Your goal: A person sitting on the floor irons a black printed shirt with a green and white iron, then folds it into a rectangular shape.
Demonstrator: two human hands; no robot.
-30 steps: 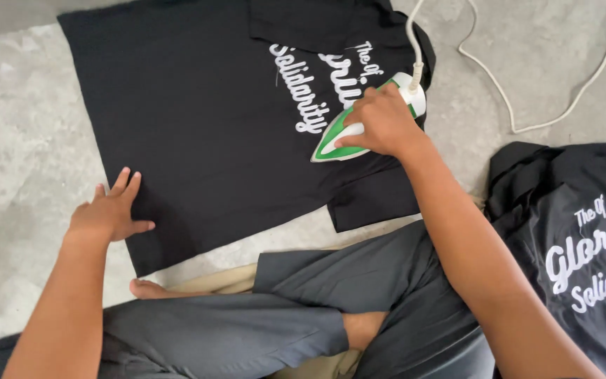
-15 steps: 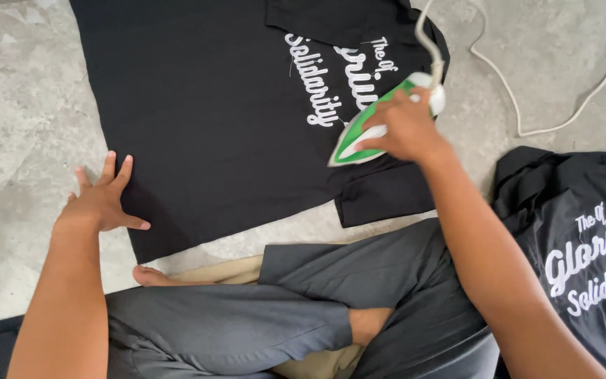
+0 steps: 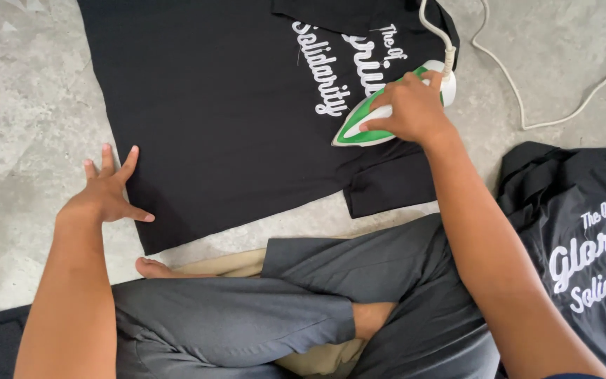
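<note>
A black T-shirt [image 3: 233, 119] with white lettering lies flat on a grey stone floor. My right hand [image 3: 407, 109] grips a green and white clothes iron [image 3: 359, 128] that rests on the shirt's printed side. Its white cord [image 3: 513, 84] trails off to the upper right. My left hand [image 3: 106, 193] lies flat with fingers spread, pressing the shirt's lower left corner and partly on the floor.
I sit cross-legged in grey trousers [image 3: 247, 316], with a bare foot [image 3: 152, 268] just below the shirt's hem. Another black printed T-shirt [image 3: 583, 231] lies crumpled at the right. Bare floor [image 3: 22, 119] extends to the left.
My right hand has kept the iron on the printed area, shifting it slightly. My left hand has stayed pressed on the shirt's lower left corner. The view has drifted a little.
</note>
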